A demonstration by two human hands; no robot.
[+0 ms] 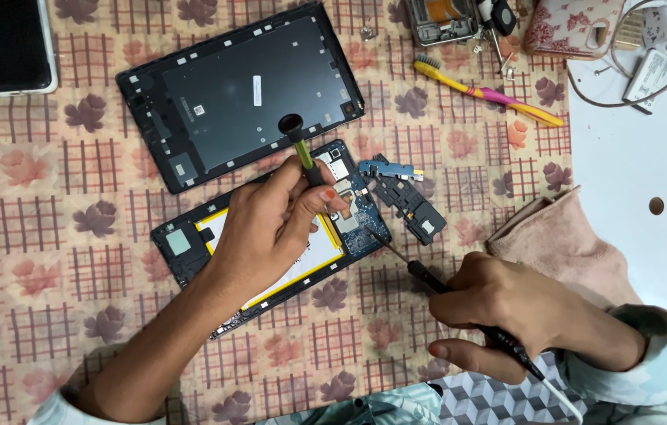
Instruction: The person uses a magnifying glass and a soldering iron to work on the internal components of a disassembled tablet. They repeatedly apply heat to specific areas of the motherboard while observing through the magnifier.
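Our left hand (274, 228) clamps its fingers on a green-black screwdriver (302, 149), upright over the opened tablet (192, 244). Our right hand (498, 307) grips a soldering iron (428, 277), its tip pointing up-left toward the circuit board (361, 228). A white label (257, 90) sits on the black back cover (223, 94).

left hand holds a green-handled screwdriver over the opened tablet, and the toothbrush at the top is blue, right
Not quite. In the head view the toothbrush is yellow and pink, not blue. The rest holds: the left hand grips a green-handled screwdriver over the opened tablet.
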